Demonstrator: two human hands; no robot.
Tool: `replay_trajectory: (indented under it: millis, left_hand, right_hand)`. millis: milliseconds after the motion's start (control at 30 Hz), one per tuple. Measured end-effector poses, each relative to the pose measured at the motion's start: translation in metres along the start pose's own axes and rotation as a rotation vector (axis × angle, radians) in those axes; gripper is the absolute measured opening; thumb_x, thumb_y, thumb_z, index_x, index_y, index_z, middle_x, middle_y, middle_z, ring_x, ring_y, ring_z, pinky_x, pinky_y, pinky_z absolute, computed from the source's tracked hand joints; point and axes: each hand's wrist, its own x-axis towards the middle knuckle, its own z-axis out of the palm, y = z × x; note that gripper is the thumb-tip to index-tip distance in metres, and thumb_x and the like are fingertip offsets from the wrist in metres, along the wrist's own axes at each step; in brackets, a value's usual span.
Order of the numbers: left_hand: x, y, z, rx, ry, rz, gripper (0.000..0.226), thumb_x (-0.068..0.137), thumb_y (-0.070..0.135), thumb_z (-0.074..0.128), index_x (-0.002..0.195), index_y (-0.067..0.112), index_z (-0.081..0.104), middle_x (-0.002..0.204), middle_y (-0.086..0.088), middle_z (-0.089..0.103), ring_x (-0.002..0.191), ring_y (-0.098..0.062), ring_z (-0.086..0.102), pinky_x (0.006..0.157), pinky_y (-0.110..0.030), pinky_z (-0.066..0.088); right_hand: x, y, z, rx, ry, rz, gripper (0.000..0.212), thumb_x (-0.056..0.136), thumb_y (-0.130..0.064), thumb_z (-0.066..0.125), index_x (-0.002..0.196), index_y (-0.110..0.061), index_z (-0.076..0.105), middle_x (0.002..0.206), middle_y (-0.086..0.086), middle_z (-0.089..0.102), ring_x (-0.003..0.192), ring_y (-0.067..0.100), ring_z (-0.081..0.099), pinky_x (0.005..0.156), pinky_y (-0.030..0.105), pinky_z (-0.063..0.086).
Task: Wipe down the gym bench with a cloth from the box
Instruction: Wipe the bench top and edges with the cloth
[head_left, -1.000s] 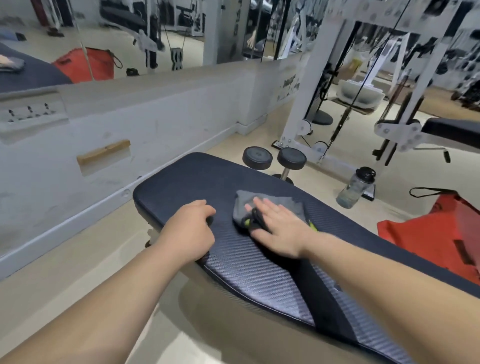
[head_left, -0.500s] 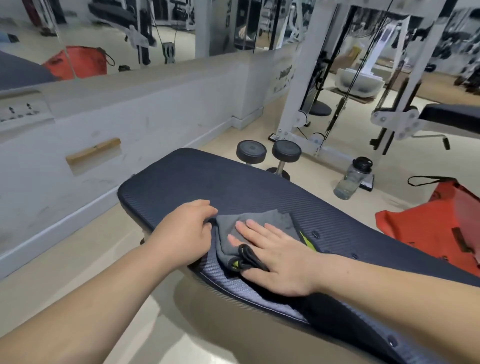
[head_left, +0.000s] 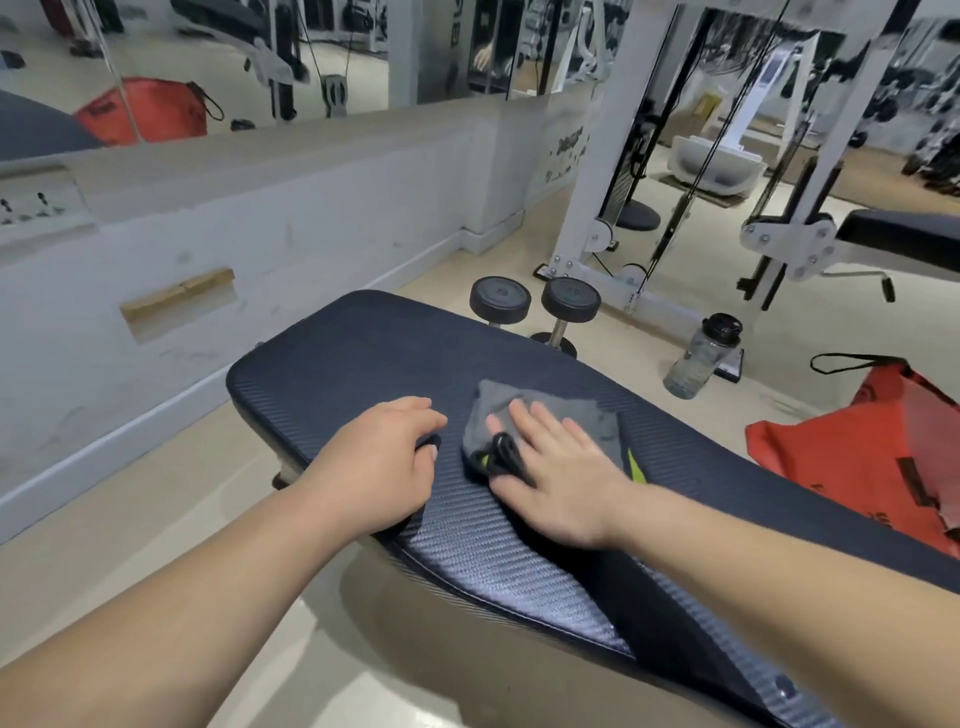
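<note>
Head view: cloth (head_left: 540, 421) under right hand (head_left: 558, 478), on bench (head_left: 363, 358).

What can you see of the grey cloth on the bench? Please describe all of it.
The cloth is grey, soft-looking fabric, crumpled rather than spread out, with a yellow-green trim and a black loop at its near edge. It lies flat on the dark textured bench, near the pad's middle. The right hand presses on it with open palm and spread fingers, covering part of it. The left hand rests beside it on the bench, apart from it.
</note>
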Motion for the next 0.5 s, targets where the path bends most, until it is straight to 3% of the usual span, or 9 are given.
replay_trajectory:
  millis: [100, 200, 300, 400, 500]
  left_hand:
    - [0.003, 0.005, 0.002, -0.010, -0.009, 0.016, 0.042, 0.096, 0.022, 0.054, 0.137, 0.025, 0.061, 0.156, 0.004, 0.047, 0.145, -0.014, 0.040, 0.116, -0.028, 0.031]
    - [0.003, 0.010, 0.003, -0.017, 0.001, 0.042, 0.041, 0.096, 0.022, 0.055, 0.136, 0.025, 0.061, 0.155, 0.004, 0.048, 0.144, -0.014, 0.041, 0.114, -0.028, 0.032]
    - [0.000, 0.012, 0.005, -0.017, -0.005, 0.064, 0.041, 0.096, 0.021, 0.055, 0.136, 0.025, 0.062, 0.155, 0.003, 0.048, 0.144, -0.014, 0.041, 0.115, -0.028, 0.032]
    - [-0.003, 0.011, 0.006, -0.014, -0.024, 0.064, 0.042, 0.096, 0.022, 0.055, 0.138, 0.026, 0.060, 0.156, 0.004, 0.046, 0.145, -0.012, 0.039, 0.117, -0.028, 0.031]
    - [-0.004, 0.010, 0.005, -0.005, -0.022, 0.075, 0.051, 0.095, 0.025, 0.057, 0.145, 0.026, 0.051, 0.160, 0.004, 0.040, 0.148, -0.012, 0.034, 0.120, -0.028, 0.028]
  right_hand:
    - [-0.055, -0.013, 0.008, -0.025, -0.125, -0.181, 0.073, 0.104, -0.063, 0.022, 0.162, -0.041, -0.017, 0.166, -0.009, -0.034, 0.153, 0.012, -0.037, 0.126, 0.037, -0.019]
    - [-0.051, 0.003, 0.002, -0.075, -0.178, -0.228, 0.073, 0.102, -0.068, 0.017, 0.162, -0.043, -0.016, 0.164, -0.012, -0.035, 0.151, 0.009, -0.037, 0.124, 0.033, -0.022]
    - [0.005, 0.031, -0.011, -0.031, -0.101, -0.088, 0.073, 0.105, -0.061, 0.029, 0.165, -0.039, -0.007, 0.172, -0.004, -0.022, 0.158, 0.014, -0.021, 0.126, 0.034, -0.014]
    - [0.054, 0.050, -0.015, 0.051, 0.036, 0.141, 0.072, 0.104, -0.063, 0.025, 0.167, -0.036, 0.001, 0.176, 0.001, -0.010, 0.162, 0.020, -0.011, 0.130, 0.043, -0.005]
    - [0.069, 0.042, -0.009, 0.036, 0.096, 0.240, 0.073, 0.104, -0.062, 0.021, 0.167, -0.032, 0.003, 0.176, 0.001, -0.008, 0.162, 0.020, -0.010, 0.130, 0.046, -0.005]
